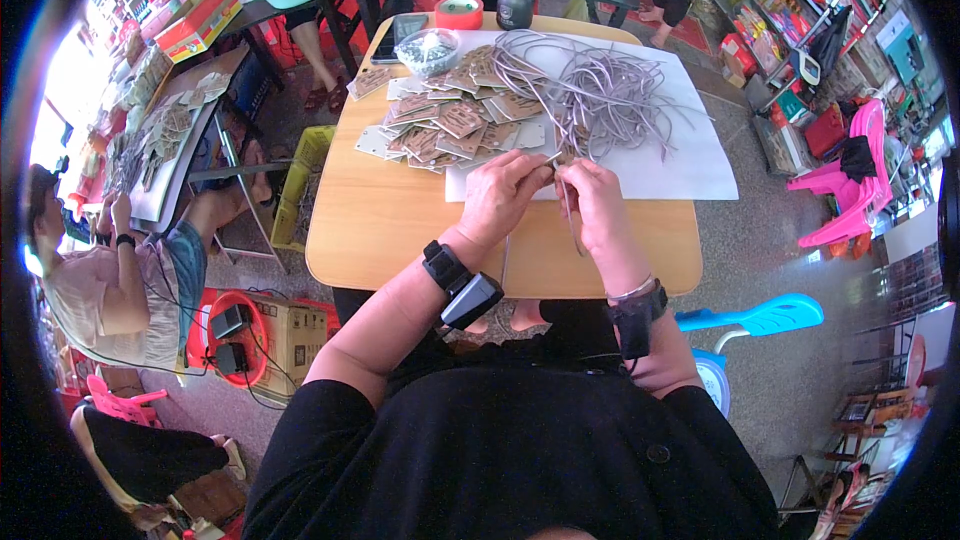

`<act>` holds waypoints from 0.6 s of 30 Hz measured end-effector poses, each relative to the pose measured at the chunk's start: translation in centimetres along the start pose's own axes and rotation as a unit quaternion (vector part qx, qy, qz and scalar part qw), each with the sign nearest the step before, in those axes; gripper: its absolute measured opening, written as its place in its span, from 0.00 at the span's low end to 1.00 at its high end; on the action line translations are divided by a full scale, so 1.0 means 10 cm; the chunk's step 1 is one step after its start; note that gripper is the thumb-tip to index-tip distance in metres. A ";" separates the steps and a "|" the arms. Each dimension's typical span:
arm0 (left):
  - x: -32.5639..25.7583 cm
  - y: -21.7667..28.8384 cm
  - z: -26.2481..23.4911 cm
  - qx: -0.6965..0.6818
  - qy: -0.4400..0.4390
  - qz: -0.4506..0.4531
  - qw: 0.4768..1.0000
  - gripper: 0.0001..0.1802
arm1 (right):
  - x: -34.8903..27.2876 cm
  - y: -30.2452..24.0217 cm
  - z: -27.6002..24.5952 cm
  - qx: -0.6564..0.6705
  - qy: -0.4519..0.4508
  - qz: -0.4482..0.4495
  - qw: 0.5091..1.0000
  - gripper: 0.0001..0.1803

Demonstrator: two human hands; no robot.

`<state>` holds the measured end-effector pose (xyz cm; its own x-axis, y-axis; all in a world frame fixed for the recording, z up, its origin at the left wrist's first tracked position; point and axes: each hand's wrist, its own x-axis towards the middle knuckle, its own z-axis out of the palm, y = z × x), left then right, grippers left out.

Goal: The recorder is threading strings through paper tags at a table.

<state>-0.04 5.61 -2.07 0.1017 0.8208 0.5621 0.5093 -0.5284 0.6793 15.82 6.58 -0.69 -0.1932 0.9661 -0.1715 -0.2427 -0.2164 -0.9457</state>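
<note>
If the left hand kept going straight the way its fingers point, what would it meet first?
Probably the right hand, almost touching the left hand; past it, likely the grey cord bundle. Depth is unclear.

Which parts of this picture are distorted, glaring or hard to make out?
Head view: the wooden table bows from fisheye bending; black corners ring the picture; daylight blows out the left side; the cord between the left hand and right hand is thin and hard to trace.

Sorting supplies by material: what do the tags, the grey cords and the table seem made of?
Tags: probably card, flat, matte, brown-patterned, stacked in a loose pile. Grey cords: likely soft string or elastic, limp and tangled; the right hand and left hand pinch one. Table: light wood or wood-look laminate, smooth with a slight sheen.
</note>
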 end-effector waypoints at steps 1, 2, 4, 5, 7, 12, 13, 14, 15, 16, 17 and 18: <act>0.00 0.00 0.00 -0.027 0.002 -0.019 0.999 0.10 | 0.02 0.04 0.00 -0.079 0.026 -0.056 0.995 0.08; 0.01 0.01 0.00 -0.027 0.002 -0.019 0.999 0.10 | 0.02 0.06 0.01 -0.156 0.053 -0.111 0.980 0.08; 0.01 0.02 -0.02 -0.014 -0.002 -0.021 1.000 0.10 | 0.00 0.07 0.07 -0.179 0.077 -0.129 0.972 0.09; 0.01 0.02 -0.02 -0.014 -0.002 -0.021 1.000 0.10 | -0.01 0.06 0.09 -0.202 0.101 -0.148 0.963 0.11; 0.01 0.02 -0.02 -0.015 -0.002 -0.013 1.000 0.10 | -0.04 0.04 0.10 -0.238 0.108 -0.161 0.952 0.09; 0.01 0.03 -0.02 -0.013 0.003 -0.015 1.000 0.10 | -0.08 0.02 0.15 -0.323 0.131 -0.228 0.909 0.08; 0.01 0.03 -0.01 -0.007 0.001 -0.014 1.000 0.10 | -0.09 0.02 0.16 -0.343 0.138 -0.238 0.898 0.08; 0.01 0.03 -0.01 -0.007 0.001 -0.014 1.000 0.10 | -0.09 0.02 0.16 -0.364 0.145 -0.248 0.886 0.08; 0.01 0.03 -0.01 0.003 0.000 -0.008 1.000 0.09 | -0.08 0.03 0.15 -0.364 0.145 -0.248 0.886 0.08; 0.01 0.03 -0.01 0.013 -0.001 -0.003 1.000 0.09 | -0.07 0.04 0.14 -0.407 0.151 -0.268 0.860 0.09; 0.01 0.02 -0.01 0.013 -0.001 -0.003 1.000 0.09 | -0.06 0.05 0.13 -0.448 0.156 -0.286 0.832 0.09; 0.00 0.02 -0.01 0.027 0.001 0.010 1.000 0.09 | -0.04 0.05 0.13 -0.448 0.156 -0.286 0.833 0.09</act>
<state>-0.07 5.49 -1.87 0.1104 0.8090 0.5773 0.5518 -0.5330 0.6414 14.58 5.94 -0.73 0.0000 0.8950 0.4460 0.6234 0.3487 -0.6998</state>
